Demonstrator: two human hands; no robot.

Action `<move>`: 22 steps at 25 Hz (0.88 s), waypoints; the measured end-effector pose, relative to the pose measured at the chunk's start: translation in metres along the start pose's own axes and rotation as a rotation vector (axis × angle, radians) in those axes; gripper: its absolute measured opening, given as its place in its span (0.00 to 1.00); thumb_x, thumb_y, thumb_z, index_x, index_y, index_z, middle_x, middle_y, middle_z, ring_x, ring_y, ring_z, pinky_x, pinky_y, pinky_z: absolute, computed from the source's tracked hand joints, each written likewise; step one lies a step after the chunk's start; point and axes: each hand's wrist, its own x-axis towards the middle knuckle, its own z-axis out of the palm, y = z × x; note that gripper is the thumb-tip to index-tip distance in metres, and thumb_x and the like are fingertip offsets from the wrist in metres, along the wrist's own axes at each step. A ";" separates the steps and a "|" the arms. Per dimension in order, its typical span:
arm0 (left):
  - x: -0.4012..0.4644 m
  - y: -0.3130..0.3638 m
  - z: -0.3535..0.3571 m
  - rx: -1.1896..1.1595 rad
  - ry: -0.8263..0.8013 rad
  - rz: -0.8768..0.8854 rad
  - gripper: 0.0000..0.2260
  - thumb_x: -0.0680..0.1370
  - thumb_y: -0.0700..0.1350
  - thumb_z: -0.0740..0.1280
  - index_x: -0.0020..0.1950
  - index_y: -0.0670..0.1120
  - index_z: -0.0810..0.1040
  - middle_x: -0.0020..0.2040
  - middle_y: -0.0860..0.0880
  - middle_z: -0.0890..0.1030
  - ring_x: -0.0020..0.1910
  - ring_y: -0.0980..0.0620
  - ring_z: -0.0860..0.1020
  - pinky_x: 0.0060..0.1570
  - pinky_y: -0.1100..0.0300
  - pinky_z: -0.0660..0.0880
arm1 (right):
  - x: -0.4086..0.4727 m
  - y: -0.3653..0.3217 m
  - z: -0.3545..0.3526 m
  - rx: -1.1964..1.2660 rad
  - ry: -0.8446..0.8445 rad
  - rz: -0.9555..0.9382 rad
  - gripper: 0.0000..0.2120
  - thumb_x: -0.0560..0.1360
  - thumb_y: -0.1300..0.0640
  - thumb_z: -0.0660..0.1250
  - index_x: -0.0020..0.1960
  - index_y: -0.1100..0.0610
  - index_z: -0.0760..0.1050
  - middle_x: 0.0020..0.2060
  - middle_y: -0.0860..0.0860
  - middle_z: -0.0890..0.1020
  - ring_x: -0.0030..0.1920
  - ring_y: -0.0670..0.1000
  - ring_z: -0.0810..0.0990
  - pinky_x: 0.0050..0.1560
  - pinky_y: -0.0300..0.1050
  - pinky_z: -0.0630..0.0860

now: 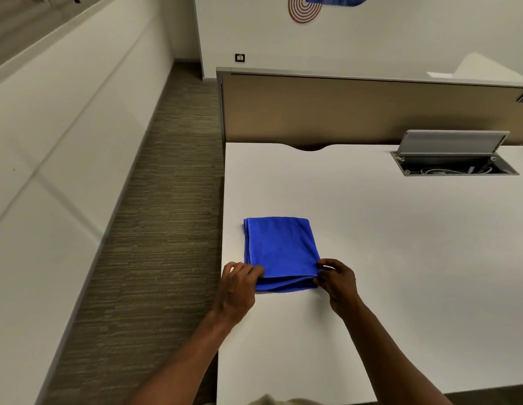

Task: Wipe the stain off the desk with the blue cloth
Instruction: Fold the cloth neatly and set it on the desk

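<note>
- The near corners of the blue cloth are covered by the left hand and the right hand, so the fingertips underneath can't be made out
- Whatever desk surface lies beneath the folded cloth is hidden; any stain there can't be seen
- The desk runs off the right edge
- Inside the open cable tray, the cords are too small to identify
- The wall plate is too tiny to read
- The wall artwork is cut off at the top
- Both forearms leave the bottom edge
</note>
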 end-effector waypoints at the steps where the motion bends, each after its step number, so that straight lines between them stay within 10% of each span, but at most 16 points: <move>1: 0.000 0.001 -0.001 -0.019 -0.009 0.002 0.12 0.75 0.39 0.71 0.53 0.54 0.75 0.41 0.55 0.81 0.41 0.53 0.79 0.50 0.50 0.78 | -0.001 -0.003 0.000 0.076 -0.004 0.016 0.14 0.77 0.76 0.63 0.51 0.62 0.83 0.50 0.60 0.82 0.43 0.56 0.82 0.41 0.45 0.86; 5: 0.003 0.003 -0.003 0.011 -0.092 0.000 0.23 0.77 0.64 0.67 0.64 0.50 0.81 0.48 0.54 0.83 0.49 0.53 0.79 0.58 0.51 0.74 | -0.004 -0.016 0.009 0.195 -0.107 0.030 0.15 0.78 0.75 0.65 0.52 0.62 0.86 0.53 0.58 0.85 0.46 0.55 0.87 0.45 0.46 0.87; 10: 0.022 0.004 -0.016 0.058 -0.089 -0.026 0.04 0.76 0.46 0.73 0.49 0.48 0.86 0.42 0.51 0.83 0.45 0.48 0.79 0.51 0.48 0.77 | -0.007 -0.028 0.020 0.228 -0.162 -0.009 0.13 0.77 0.74 0.68 0.54 0.61 0.86 0.51 0.55 0.88 0.46 0.51 0.89 0.46 0.42 0.86; 15: 0.031 -0.003 -0.023 0.114 -0.285 -0.014 0.10 0.82 0.49 0.65 0.57 0.49 0.84 0.52 0.52 0.82 0.55 0.52 0.76 0.62 0.53 0.70 | -0.007 -0.028 0.013 0.238 -0.168 -0.008 0.13 0.78 0.73 0.69 0.56 0.60 0.85 0.50 0.53 0.88 0.46 0.50 0.88 0.45 0.41 0.86; 22: 0.054 0.000 -0.046 0.118 0.019 0.062 0.09 0.73 0.33 0.70 0.41 0.47 0.76 0.35 0.49 0.78 0.36 0.48 0.75 0.44 0.48 0.77 | -0.002 -0.018 0.008 0.072 -0.132 -0.112 0.06 0.79 0.67 0.71 0.51 0.58 0.85 0.49 0.52 0.87 0.51 0.52 0.84 0.44 0.41 0.82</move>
